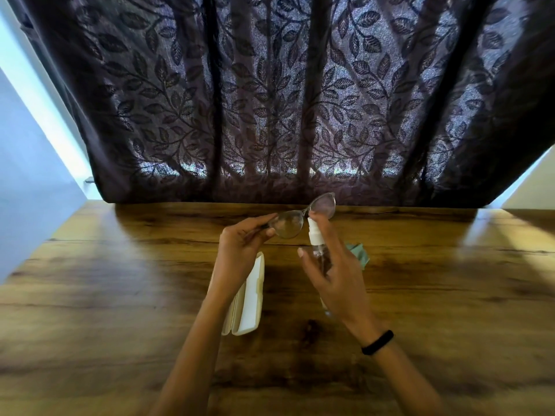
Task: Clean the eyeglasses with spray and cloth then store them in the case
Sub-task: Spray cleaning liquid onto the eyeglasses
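Observation:
My left hand (pixel 240 250) grips the clear-framed eyeglasses (pixel 289 223) by their left end and holds them up above the table, lenses tilted up to the right. My right hand (pixel 336 274) is wrapped around a clear spray bottle (pixel 316 235) with a white nozzle, index finger on top, nozzle close to the lenses. A cream glasses case (pixel 249 298) lies open on the table under my left wrist. A pale green cloth (pixel 359 253) lies behind my right hand, mostly hidden.
The wooden table (pixel 120 295) stretches wide to both sides. A dark leaf-patterned curtain (pixel 270 100) hangs right behind its far edge. A black band (pixel 377 342) circles my right wrist.

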`<act>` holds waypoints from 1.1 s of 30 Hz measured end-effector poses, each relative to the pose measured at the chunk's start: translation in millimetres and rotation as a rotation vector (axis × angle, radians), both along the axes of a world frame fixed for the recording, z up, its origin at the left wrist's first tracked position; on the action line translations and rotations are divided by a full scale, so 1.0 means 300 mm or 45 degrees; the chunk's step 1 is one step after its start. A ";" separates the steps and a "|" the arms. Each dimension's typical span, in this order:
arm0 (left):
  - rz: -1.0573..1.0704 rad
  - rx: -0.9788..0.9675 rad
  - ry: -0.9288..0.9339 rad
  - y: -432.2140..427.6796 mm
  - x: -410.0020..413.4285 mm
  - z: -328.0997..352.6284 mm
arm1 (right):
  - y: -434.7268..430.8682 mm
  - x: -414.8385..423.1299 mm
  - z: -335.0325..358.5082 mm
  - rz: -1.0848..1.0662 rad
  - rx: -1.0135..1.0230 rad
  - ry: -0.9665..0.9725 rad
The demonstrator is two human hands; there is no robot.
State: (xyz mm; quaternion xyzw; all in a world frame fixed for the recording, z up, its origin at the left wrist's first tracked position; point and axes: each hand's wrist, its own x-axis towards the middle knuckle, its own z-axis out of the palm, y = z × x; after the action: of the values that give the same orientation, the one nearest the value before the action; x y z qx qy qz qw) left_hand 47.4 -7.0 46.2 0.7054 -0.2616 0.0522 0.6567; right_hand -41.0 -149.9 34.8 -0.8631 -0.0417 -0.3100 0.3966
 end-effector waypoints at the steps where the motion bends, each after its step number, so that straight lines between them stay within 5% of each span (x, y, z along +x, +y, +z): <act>1: -0.002 0.000 0.006 0.000 -0.002 0.002 | 0.003 0.002 -0.001 -0.002 -0.006 -0.008; 25: 0.027 0.031 -0.014 0.011 -0.008 0.002 | -0.129 -0.020 0.032 -0.257 -0.011 -0.123; 33: 0.019 0.019 -0.027 0.014 -0.007 -0.002 | -0.170 -0.004 -0.027 -0.191 0.366 -0.058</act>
State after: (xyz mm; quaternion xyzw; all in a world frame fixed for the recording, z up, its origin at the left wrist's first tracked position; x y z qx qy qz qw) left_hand 45.3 -2.8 45.5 0.7115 -0.2638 0.0627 0.6483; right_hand -42.3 -200.8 26.6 -0.7909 0.0586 -0.3608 0.4907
